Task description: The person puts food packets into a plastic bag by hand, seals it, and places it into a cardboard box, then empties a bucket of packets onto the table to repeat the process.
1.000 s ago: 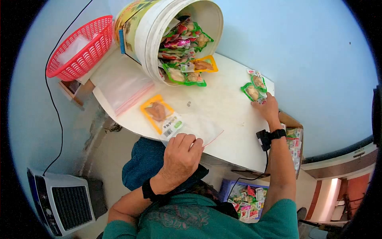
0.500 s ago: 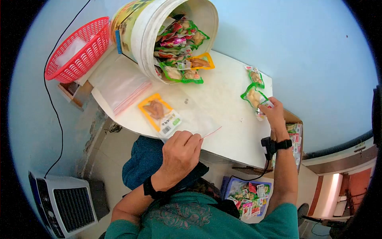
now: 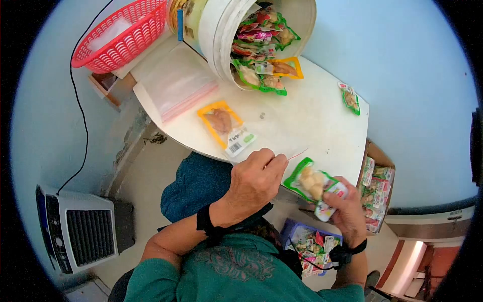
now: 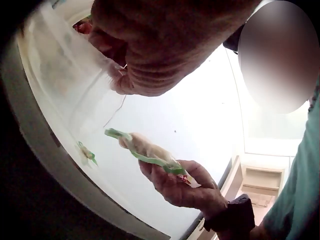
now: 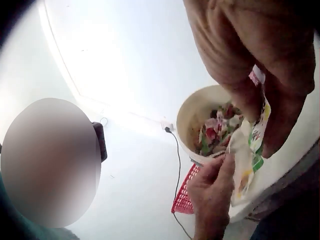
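My left hand (image 3: 254, 181) pinches a clear bag (image 4: 65, 75) by its edge; ahead of that hand and to its left, an orange-edged packet (image 3: 226, 128) lies on the bench (image 3: 322, 126). My right hand (image 3: 348, 209), near the left, pinches a green-edged packet (image 3: 311, 182) by one end.

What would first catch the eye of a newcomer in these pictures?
Probably the white bucket, lying on its side at the back of the table, with colourful packets in its mouth. Then perhaps the red basket at the head view's upper left, and the green-edged packet held in the right hand.
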Demonstrator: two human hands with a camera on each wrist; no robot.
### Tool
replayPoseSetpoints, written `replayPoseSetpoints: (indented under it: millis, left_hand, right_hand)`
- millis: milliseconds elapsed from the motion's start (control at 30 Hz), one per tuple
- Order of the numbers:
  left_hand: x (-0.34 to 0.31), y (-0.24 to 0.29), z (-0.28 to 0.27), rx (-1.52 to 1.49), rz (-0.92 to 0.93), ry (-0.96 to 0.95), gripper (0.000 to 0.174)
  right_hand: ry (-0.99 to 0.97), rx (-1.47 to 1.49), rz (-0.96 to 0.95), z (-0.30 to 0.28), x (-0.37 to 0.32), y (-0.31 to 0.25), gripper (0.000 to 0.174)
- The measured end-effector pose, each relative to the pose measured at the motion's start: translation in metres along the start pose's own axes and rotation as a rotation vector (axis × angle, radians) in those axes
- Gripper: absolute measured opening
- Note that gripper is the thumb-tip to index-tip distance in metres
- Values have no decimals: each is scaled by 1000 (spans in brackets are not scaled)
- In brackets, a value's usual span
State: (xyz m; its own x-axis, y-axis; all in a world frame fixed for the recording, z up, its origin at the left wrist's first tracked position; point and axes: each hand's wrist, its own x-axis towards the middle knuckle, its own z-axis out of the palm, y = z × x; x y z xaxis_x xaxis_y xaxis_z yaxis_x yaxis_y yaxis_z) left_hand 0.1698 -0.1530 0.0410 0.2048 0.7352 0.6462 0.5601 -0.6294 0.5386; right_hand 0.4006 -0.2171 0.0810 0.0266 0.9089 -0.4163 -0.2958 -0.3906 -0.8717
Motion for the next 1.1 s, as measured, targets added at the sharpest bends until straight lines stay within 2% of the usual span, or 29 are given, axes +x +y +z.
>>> replayPoseSetpoints:
  millis: [167,333,467,667,767,867,967,1067,1100]
  left_hand:
    - [0,4,-2,64,24,-47,15]
    - [1,5,-3,43,88,1,18]
    - [-4,2,-2,65,85,-27,20]
    - [-3,2,-1,69,87,39,25]
    - [-4,-5,1,74,96,56,27]
    - [-4,0,-5,81,53,6,27]
    - [-8,-4,-4,63,57,-17,26]
    - [-9,-5,-4,50,66,-17,26]
    - [-9,-6,-4,47,72,-7,26]
  right_hand:
    - [-84,180,7,29,16,21,32]
    - [-215,315,-15,52,43,30,35]
    - [-303,263,18,67,67,34,42]
    - [-347,333,2,106,100,24,39]
    - [-425,287,-26,117,113,22,45]
    - [-285,228,-140,115,149,51,33]
    - [-65,-324,-137,98,174,66,21]
    - [67,-130,-210,134,145,48,26]
    - [38,-147,-205,132,147,49,26]
